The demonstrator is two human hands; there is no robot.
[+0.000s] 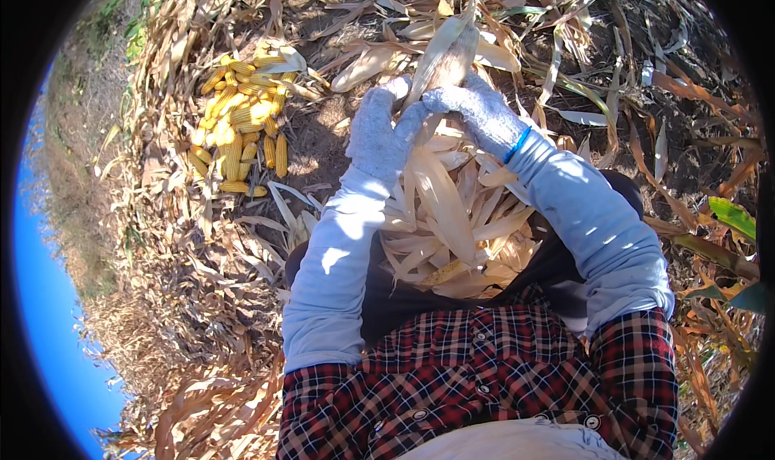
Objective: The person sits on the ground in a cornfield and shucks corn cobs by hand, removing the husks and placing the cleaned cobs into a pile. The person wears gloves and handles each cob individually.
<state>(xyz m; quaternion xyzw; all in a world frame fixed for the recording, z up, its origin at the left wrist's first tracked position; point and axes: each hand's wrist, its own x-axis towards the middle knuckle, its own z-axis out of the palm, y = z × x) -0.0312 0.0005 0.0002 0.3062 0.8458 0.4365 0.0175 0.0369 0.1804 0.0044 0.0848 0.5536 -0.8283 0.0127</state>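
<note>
Both my hands wear pale knitted gloves and meet at the base of an ear of corn in its dry husk (447,57), whose tip points away from me. My left hand (382,130) grips the ear's lower end from the left, with a strip of husk hanging below it. From the right, my right hand (478,111) closes its fingers on the same husk; a blue band circles its cuff. Between my legs lies a heap of stripped pale husks (448,217). How much of the cob is bare under my fingers is hidden.
Husked yellow corn cobs (242,115) form a pile on the soil at the left. Another husked-over ear (363,69) lies beyond my left hand. Dry stalks and leaves (200,278) cover the ground around me, and a stalk with a green leaf (732,217) stands at the right.
</note>
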